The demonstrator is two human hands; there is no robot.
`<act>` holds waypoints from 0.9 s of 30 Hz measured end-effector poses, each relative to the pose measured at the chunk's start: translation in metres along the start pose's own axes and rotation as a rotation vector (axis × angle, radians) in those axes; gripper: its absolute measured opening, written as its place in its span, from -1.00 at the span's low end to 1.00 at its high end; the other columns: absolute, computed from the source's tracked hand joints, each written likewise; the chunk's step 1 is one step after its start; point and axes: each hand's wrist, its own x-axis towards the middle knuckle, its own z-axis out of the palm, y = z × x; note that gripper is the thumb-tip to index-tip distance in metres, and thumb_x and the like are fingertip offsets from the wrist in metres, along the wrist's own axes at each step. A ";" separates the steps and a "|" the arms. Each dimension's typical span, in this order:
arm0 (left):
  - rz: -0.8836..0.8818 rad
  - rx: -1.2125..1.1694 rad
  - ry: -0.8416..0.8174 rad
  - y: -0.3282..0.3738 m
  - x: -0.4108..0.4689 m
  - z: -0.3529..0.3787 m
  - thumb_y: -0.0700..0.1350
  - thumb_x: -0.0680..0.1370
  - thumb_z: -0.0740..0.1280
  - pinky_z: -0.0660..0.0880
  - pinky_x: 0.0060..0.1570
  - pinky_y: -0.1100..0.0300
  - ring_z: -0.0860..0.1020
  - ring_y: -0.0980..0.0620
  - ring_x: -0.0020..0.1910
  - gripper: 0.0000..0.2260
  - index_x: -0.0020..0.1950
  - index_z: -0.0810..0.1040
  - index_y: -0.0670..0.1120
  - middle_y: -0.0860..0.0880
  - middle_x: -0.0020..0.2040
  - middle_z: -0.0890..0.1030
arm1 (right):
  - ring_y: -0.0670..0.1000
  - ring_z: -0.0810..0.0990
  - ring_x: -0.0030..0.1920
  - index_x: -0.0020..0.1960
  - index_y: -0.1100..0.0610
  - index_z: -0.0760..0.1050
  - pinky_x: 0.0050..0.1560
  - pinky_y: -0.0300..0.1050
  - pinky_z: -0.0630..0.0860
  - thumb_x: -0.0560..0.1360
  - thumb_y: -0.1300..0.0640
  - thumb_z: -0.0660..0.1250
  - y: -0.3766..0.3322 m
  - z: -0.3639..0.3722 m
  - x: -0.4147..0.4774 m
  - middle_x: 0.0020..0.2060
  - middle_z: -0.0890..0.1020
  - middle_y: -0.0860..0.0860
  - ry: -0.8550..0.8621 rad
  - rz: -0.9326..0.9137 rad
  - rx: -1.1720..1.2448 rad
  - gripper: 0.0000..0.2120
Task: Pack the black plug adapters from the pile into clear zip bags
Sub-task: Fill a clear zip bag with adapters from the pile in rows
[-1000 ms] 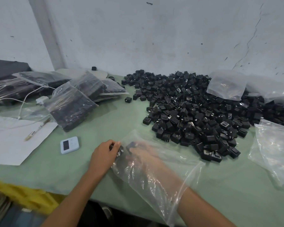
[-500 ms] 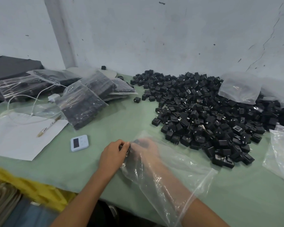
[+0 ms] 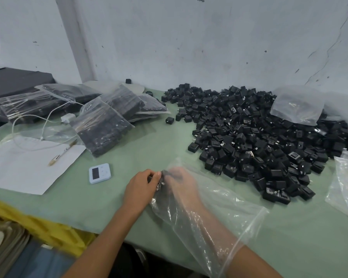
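Note:
A big pile of black plug adapters covers the right half of the green table. A clear zip bag lies in front of me with its mouth toward me. My right hand is deep inside the bag, its fingers bent over a few black adapters at the bag's far end, blurred by the plastic. My left hand is outside the bag and pinches that same end, against the adapters inside.
Filled bags of adapters lie at the back left, with a white cable, a paper sheet with a pen, and a small white timer. Empty clear bags lie on the pile and at the right edge.
Both hands stay at the bag's far end, the right one still inside. My view has turned a little left, so everything sits further right in the frame.

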 end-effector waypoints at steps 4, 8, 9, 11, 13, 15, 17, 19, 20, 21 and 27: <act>-0.010 -0.012 -0.013 0.000 0.000 0.000 0.14 0.62 0.25 0.42 -0.17 0.18 0.59 0.09 -0.14 -0.75 -0.10 0.61 0.05 0.14 -0.18 0.65 | -0.04 0.69 -0.03 -0.01 -0.17 0.58 0.12 0.15 0.59 0.51 -0.18 0.38 0.002 0.000 -0.005 -0.07 0.69 -0.07 0.001 -0.079 -0.064 -0.87; 0.010 -0.001 -0.012 0.000 0.002 -0.001 0.10 0.64 0.24 0.36 -0.11 0.21 0.57 0.09 -0.05 -0.81 0.05 0.64 0.12 0.17 -0.09 0.63 | -0.02 0.65 0.07 0.10 -0.19 0.50 0.14 -0.01 0.56 0.52 -0.08 0.31 -0.001 -0.004 -0.012 0.01 0.65 -0.13 -0.055 -0.112 -0.198 -0.84; 0.018 0.006 -0.023 0.000 0.003 -0.001 0.09 0.64 0.23 0.36 -0.10 0.20 0.57 0.07 -0.03 -0.81 0.07 0.64 0.13 0.15 -0.06 0.64 | 0.00 0.62 0.11 0.17 -0.15 0.50 0.15 -0.08 0.53 0.54 -0.02 0.32 -0.001 -0.005 -0.012 0.05 0.63 -0.13 -0.070 -0.114 -0.247 -0.79; 0.028 0.038 -0.078 0.001 0.006 -0.003 0.06 0.66 0.20 0.40 -0.11 0.15 0.58 -0.01 -0.05 -0.78 -0.08 0.61 0.13 0.08 -0.12 0.64 | 0.02 0.59 0.17 0.19 -0.11 0.52 0.23 -0.07 0.50 0.58 0.08 0.32 -0.004 -0.005 -0.014 0.11 0.62 -0.06 -0.062 -0.126 -0.261 -0.80; 0.016 0.100 -0.121 0.003 0.010 -0.004 0.04 0.65 0.17 0.45 -0.10 0.10 0.56 -0.11 -0.10 -0.71 -0.22 0.51 0.04 0.03 -0.22 0.60 | 0.03 0.59 0.19 0.14 -0.10 0.53 0.29 0.02 0.47 0.60 0.11 0.32 -0.005 -0.005 -0.015 0.13 0.63 0.01 -0.057 -0.137 -0.237 -0.84; -0.013 0.202 -0.105 0.008 0.014 -0.005 0.05 0.64 0.15 0.41 -0.04 0.08 0.55 -0.09 -0.10 -0.72 -0.16 0.55 0.00 0.04 -0.22 0.60 | 0.04 0.55 0.25 0.30 0.03 0.51 0.33 -0.04 0.44 0.62 0.11 0.29 -0.006 -0.008 -0.013 0.22 0.60 0.03 -0.094 -0.163 -0.354 -0.74; -0.013 0.206 -0.070 0.012 0.016 -0.005 0.07 0.63 0.18 0.39 -0.01 0.09 0.56 -0.04 -0.08 -0.72 -0.13 0.60 0.02 0.09 -0.19 0.62 | 0.04 0.51 0.28 0.39 0.08 0.45 0.32 -0.09 0.43 0.61 0.11 0.28 -0.006 -0.012 -0.012 0.27 0.57 0.03 -0.099 -0.157 -0.409 -0.65; -0.010 0.078 -0.074 0.014 0.015 -0.002 0.07 0.64 0.22 0.46 -0.05 0.11 0.57 -0.02 -0.10 -0.73 -0.16 0.61 0.01 0.10 -0.19 0.63 | 0.05 0.52 0.28 0.40 0.08 0.46 0.31 -0.08 0.43 0.61 0.11 0.28 -0.005 -0.012 -0.012 0.27 0.57 0.04 -0.081 -0.163 -0.406 -0.64; -0.007 0.036 -0.074 0.014 0.014 0.000 0.06 0.65 0.23 0.47 -0.08 0.11 0.57 -0.01 -0.14 -0.72 -0.18 0.60 0.01 0.10 -0.22 0.63 | 0.06 0.52 0.28 0.40 0.08 0.46 0.30 -0.08 0.43 0.61 0.12 0.28 -0.005 -0.011 -0.013 0.26 0.58 0.04 -0.077 -0.171 -0.399 -0.65; 0.004 0.030 -0.074 0.013 0.013 0.001 0.07 0.65 0.22 0.47 -0.12 0.12 0.57 -0.01 -0.17 -0.69 -0.22 0.57 0.00 0.09 -0.27 0.61 | 0.06 0.53 0.27 0.39 0.08 0.47 0.30 -0.09 0.43 0.62 0.13 0.27 -0.005 -0.011 -0.014 0.26 0.58 0.04 -0.081 -0.177 -0.395 -0.65; -0.026 -0.013 -0.087 0.011 0.015 0.002 0.09 0.63 0.27 0.50 -0.13 0.12 0.59 -0.01 -0.23 -0.65 -0.34 0.54 0.05 0.07 -0.37 0.60 | -0.02 0.54 0.27 0.41 0.03 0.46 0.31 -0.13 0.42 0.62 0.15 0.27 -0.004 -0.015 -0.019 0.28 0.59 -0.03 -0.106 -0.242 -0.404 -0.64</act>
